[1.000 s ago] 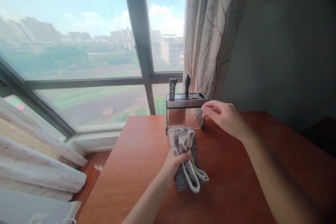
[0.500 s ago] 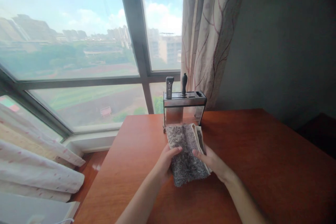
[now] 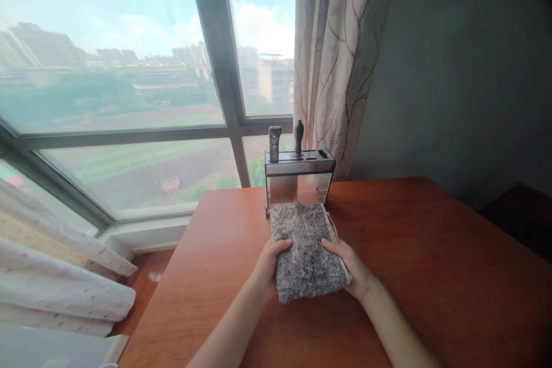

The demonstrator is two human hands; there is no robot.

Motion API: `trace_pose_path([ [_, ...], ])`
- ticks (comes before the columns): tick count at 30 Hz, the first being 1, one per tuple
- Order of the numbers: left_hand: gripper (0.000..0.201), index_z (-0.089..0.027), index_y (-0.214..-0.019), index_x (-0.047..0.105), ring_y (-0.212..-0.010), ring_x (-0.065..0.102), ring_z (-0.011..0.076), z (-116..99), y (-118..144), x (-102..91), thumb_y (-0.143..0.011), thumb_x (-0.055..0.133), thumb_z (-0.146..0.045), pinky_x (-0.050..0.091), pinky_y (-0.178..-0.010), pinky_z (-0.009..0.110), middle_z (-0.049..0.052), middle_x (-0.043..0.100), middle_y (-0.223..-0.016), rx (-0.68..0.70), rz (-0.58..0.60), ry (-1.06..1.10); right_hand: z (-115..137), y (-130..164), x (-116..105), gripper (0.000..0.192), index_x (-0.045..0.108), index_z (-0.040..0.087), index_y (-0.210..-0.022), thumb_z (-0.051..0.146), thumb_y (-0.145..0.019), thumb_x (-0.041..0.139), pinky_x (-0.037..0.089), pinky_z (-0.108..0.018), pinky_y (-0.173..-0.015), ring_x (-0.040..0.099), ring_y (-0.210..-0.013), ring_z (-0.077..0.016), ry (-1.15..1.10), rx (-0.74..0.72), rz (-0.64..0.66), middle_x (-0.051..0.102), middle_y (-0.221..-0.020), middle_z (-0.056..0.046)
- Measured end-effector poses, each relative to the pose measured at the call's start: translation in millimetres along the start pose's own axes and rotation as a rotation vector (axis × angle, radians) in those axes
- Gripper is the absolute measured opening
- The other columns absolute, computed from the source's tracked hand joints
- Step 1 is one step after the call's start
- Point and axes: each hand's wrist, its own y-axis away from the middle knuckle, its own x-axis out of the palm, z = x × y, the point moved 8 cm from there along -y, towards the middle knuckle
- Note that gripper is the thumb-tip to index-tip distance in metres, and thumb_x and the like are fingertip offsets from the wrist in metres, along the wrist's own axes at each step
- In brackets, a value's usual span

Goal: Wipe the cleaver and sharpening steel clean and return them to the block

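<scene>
A folded grey, fuzzy cloth (image 3: 307, 259) with a pale edge is held up in front of me, over the wooden table (image 3: 215, 264). My left hand (image 3: 271, 264) grips its left side, thumb lying on the front face. On the opposite side my right hand (image 3: 347, 264) clasps the cloth the same way, its thumb on the front. The other fingers of both hands are hidden behind the cloth. Just beyond the cloth's top edge stands a knife block (image 3: 299, 168) with clear sides, its lower part partly covered by the cloth.
Two dark handles, a grey one (image 3: 274, 144) and a black one (image 3: 299, 138), stick up from the block. A large window (image 3: 129, 138) lies beyond the table's left and far edges. A patterned curtain (image 3: 336, 57) hangs behind the block, and pale curtains (image 3: 56, 282) are at the left.
The cloth's front face has widened and flattened toward me, and its folded right edge shows less. My hands have spread slightly apart, still gripping both sides. The view has shifted a little.
</scene>
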Motion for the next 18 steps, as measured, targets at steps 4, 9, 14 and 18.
trace_pose_path([
  [4, 0.040, -0.015, -0.105, 0.059, -0.083, 0.069, 0.0243, -1, -6, -0.9, -0.068, 0.073, -0.020, 0.053, -0.074, 0.033, 0.010, 0.072, -0.092, 0.148, 0.000, -0.128, 19, 9, -11, 0.047, 0.063, 0.018, -0.112, 0.034, -0.070, 0.077, 0.053, -0.041, -0.090, 0.068, -0.102, -0.0298, 0.148, -0.114, -0.124, 0.074, -0.105, -0.009],
  [9, 0.045, -0.017, -0.109, 0.057, -0.077, 0.066, 0.0175, 10, -13, 0.0, -0.070, 0.076, -0.028, 0.051, -0.068, 0.027, 0.007, 0.069, -0.093, 0.123, 0.060, -0.272, 47, 31, -46, 0.049, 0.061, 0.020, -0.116, 0.038, -0.073, 0.075, 0.054, -0.038, -0.086, 0.069, -0.099, -0.0292, 0.262, -0.169, -0.225, 0.073, -0.108, -0.008],
  [14, 0.051, -0.016, -0.110, 0.055, -0.071, 0.065, 0.0150, 18, -20, -8.4, -0.067, 0.077, -0.033, 0.051, -0.069, 0.028, 0.007, 0.068, -0.088, 0.095, 0.035, -0.362, 70, 54, -117, 0.052, 0.059, 0.021, -0.122, 0.038, -0.075, 0.073, 0.056, -0.032, -0.080, 0.069, -0.100, -0.0273, 0.359, -0.068, -0.312, 0.073, -0.110, -0.008],
  [18, 0.051, -0.015, -0.103, 0.058, -0.066, 0.064, 0.0145, 24, -27, -12.9, -0.062, 0.078, -0.037, 0.051, -0.066, 0.028, 0.007, 0.068, -0.083, 0.085, 0.035, -0.411, 82, 66, -169, 0.052, 0.058, 0.022, -0.122, 0.046, -0.077, 0.069, 0.056, -0.036, -0.082, 0.068, -0.103, -0.0301, 0.539, -0.019, -0.375, 0.072, -0.112, -0.009],
])
